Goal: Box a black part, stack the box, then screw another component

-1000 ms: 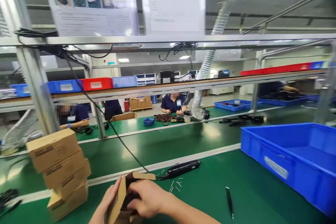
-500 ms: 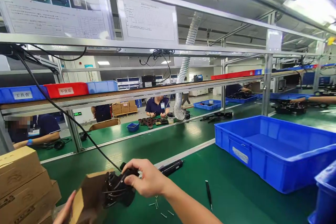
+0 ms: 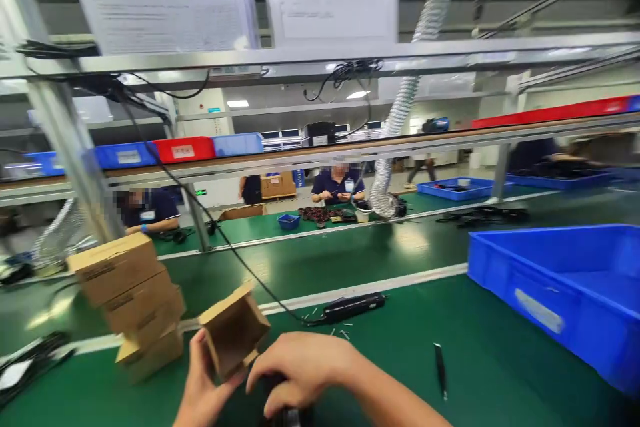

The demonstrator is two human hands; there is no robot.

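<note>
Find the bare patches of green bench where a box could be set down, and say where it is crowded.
Bare green mat lies between the black pen and the blue bin. It is crowded by the stacked cartons, around both hands, and near the screws beside the electric screwdriver.

Bright, even overhead factory light throws soft glare patches on the green work surface (image 3: 395, 260), while motion blur smears the whole frame, worst toward the edges.
</note>
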